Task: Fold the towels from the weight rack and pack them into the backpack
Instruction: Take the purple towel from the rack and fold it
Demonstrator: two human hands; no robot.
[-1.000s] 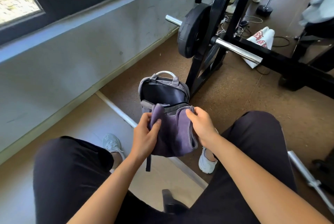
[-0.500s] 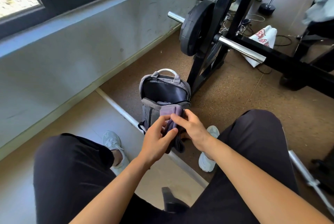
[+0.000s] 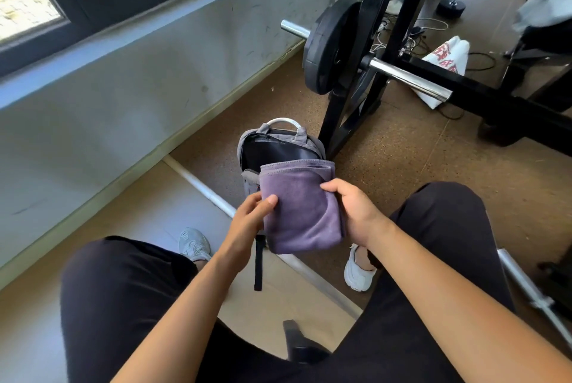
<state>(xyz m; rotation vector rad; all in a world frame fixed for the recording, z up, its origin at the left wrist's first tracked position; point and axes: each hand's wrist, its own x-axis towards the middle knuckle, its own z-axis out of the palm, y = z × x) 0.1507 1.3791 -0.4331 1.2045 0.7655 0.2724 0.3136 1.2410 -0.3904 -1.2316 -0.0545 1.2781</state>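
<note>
A folded purple towel [image 3: 301, 206] is held flat in front of me, just above and in front of the grey backpack [image 3: 272, 142]. The backpack stands open on the floor with its dark inside showing. My left hand [image 3: 250, 221] pinches the towel's left edge, thumb on top. My right hand [image 3: 356, 212] grips the towel's right edge with the fingers wrapped over it. The towel hides the backpack's front half.
A black weight rack [image 3: 365, 51] with a plate and a chrome bar [image 3: 408, 79] stands right behind the backpack. A white bag [image 3: 445, 57] and cables lie beyond it. The grey wall [image 3: 123, 88] runs along the left. My knees and white shoes frame the backpack.
Half a second ago the towel was bunched narrow at the backpack's mouth between both hands. Now it is spread flat and lifted up in front of the bag.
</note>
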